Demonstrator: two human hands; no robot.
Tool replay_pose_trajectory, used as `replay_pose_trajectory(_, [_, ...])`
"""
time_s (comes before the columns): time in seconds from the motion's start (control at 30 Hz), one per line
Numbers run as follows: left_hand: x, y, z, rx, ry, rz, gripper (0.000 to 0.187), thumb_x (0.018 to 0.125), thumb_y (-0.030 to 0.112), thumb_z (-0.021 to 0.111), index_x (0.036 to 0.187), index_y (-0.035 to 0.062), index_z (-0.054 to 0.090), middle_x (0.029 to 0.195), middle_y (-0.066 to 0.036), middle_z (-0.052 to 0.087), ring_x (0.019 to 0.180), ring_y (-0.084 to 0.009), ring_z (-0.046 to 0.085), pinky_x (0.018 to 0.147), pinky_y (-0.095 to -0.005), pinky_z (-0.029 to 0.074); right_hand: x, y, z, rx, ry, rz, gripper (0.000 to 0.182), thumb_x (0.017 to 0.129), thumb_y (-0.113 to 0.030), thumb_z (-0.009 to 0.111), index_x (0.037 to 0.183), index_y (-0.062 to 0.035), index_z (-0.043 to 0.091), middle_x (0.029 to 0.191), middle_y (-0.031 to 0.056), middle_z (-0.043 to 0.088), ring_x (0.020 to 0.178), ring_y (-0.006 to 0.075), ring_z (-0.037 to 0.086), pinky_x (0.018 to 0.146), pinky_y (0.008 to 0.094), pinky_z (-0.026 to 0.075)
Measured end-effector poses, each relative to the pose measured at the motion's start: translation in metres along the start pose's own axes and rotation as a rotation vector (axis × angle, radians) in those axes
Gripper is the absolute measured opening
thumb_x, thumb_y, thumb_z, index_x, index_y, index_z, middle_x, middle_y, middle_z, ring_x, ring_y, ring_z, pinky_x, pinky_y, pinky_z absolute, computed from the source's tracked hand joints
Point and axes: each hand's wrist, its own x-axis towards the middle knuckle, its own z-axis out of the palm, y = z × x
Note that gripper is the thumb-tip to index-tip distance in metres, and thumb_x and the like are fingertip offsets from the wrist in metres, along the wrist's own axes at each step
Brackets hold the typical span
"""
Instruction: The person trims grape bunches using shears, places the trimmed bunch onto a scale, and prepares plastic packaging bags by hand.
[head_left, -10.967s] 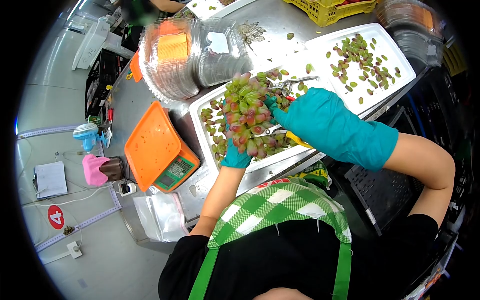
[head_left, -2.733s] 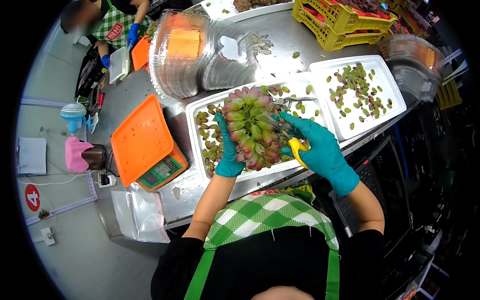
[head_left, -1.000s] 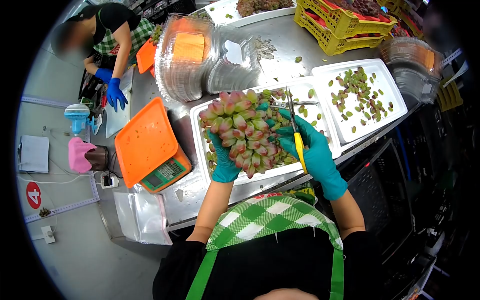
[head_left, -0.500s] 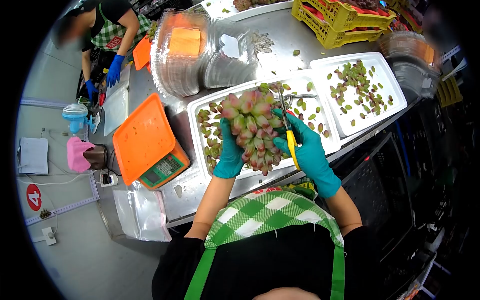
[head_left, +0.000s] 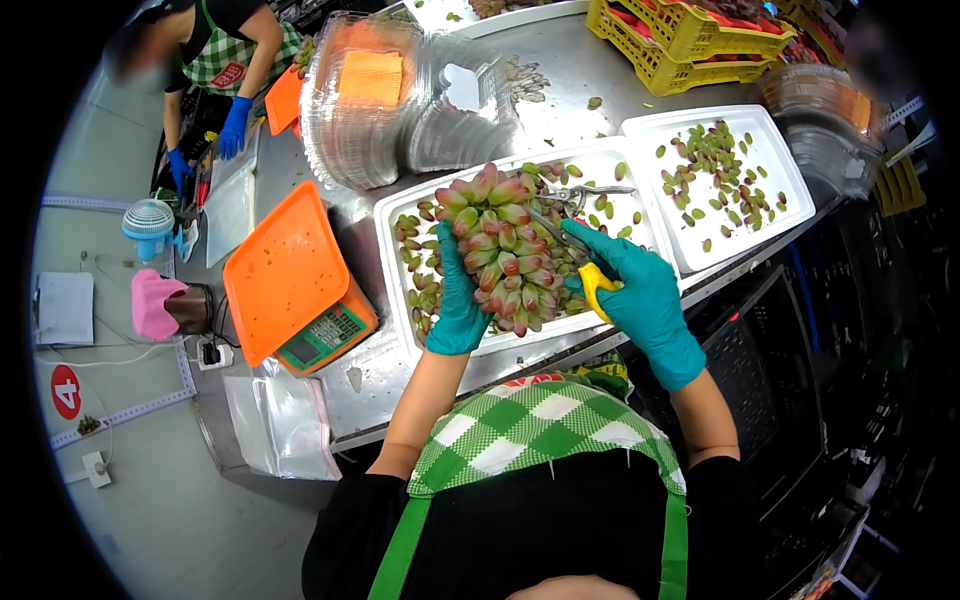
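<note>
Scissors [head_left: 597, 290] have been swung since prev. frame (head view): blades, upright then, are now aimed left at the grape bunch [head_left: 500, 250]. Yellow handle is gripped by R hand [head_left: 640, 295], fingers curled round it. Bunch is held over white tray [head_left: 602, 158] by L hand [head_left: 462, 310], fingers clasped on its side, tips mostly hidden.

Grape bunch [head_left: 505, 250] blocks middle of tray [head_left: 398, 275]; gap beside scale [head_left: 290, 275].

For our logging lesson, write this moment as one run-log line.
left hand: holds grape bunch; right hand: holds yellow-handled scissors, blades at bunch; below: white tray, loose grapes
</note>
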Motion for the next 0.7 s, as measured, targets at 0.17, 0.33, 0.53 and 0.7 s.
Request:
replay_pose_trajectory(0.17, [-0.003,-0.005,-0.003,0.047,0.004,-0.052,0.07,0.081,0.06,0.032,0.13,0.0091,0.026,0.126,-0.012,0.038,0.111,-0.0251,0.044,0.092,-0.0407,0.04,0.013,-0.007,-0.021,-0.487,-0.006,-0.245,0.046,0.07,-0.018,0.064,0.115,-0.0217,0.053,0.063,0.0064,0.053,0.056,0.021,0.053,0.049,0.0318,0.041])
replay_pose_trajectory(0.33, [-0.005,-0.009,-0.009,0.034,-0.001,-0.089,0.065,0.083,0.058,0.032,0.128,0.0113,0.029,0.125,-0.01,0.039,0.111,-0.0245,0.044,0.092,-0.0406,0.04,0.021,-0.016,-0.029,-0.704,-0.08,-0.271,0.048,0.069,-0.018,0.064,0.115,-0.0214,0.051,0.064,0.0049,0.051,0.056,0.0206,0.052,0.05,0.0333,0.04])
replay_pose_trajectory(0.53, [-0.006,-0.011,-0.011,0.048,0.019,-0.119,0.065,0.083,0.057,0.033,0.128,0.0109,0.03,0.123,-0.011,0.041,0.11,-0.0252,0.046,0.091,-0.041,0.041,0.024,-0.021,-0.027,-0.788,-0.124,-0.226,0.054,0.065,-0.017,0.065,0.117,-0.0179,0.049,0.068,0.0053,0.051,0.061,0.0213,0.052,0.054,0.0336,0.041])
replay_pose_trajectory(0.7, [-0.007,-0.013,-0.01,0.052,0.034,-0.139,0.065,0.083,0.055,0.035,0.128,0.008,0.029,0.122,-0.011,0.044,0.108,-0.0225,0.048,0.09,-0.0354,0.042,0.02,-0.02,-0.018,-0.761,-0.073,-0.232,0.056,0.064,-0.018,0.066,0.117,-0.0151,0.049,0.069,0.0058,0.051,0.063,0.0214,0.052,0.055,0.0342,0.04])
